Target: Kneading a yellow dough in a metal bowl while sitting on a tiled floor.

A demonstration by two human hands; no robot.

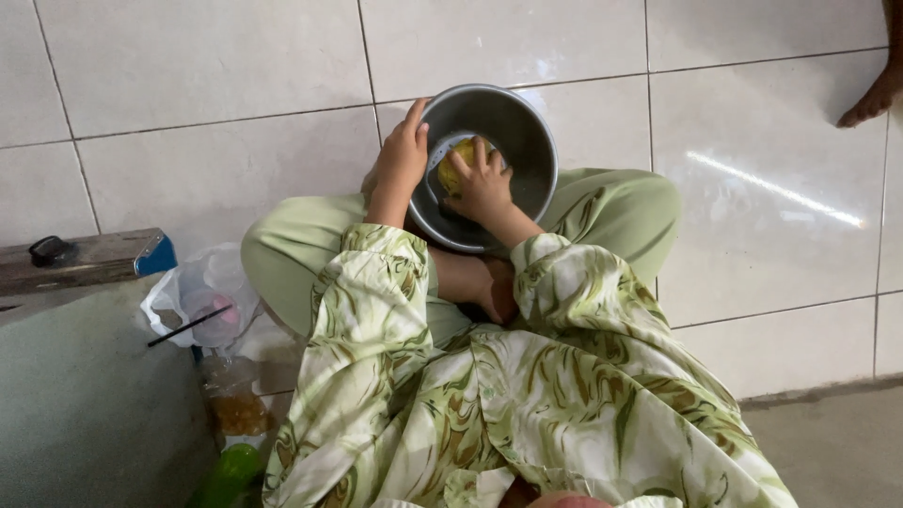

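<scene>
Our left hand (403, 155) clamps the rim of the round grey metal bowl (527, 141) on our lap; right hand (482, 185) presses a yellow sponge (463, 155) inside. We'd hold the rim firm and scrub in circles, above the white tiled floor (216, 66).

Open tiled floor (226, 66) beyond the metal bowl (527, 141); plastic bag (202, 296) and plank (85, 259) crowd the left.

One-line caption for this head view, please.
Seated cross-legged on a tiled floor, a person grips a metal bowl's rim with the left hand while the right hand presses a yellow sponge inside.
</scene>
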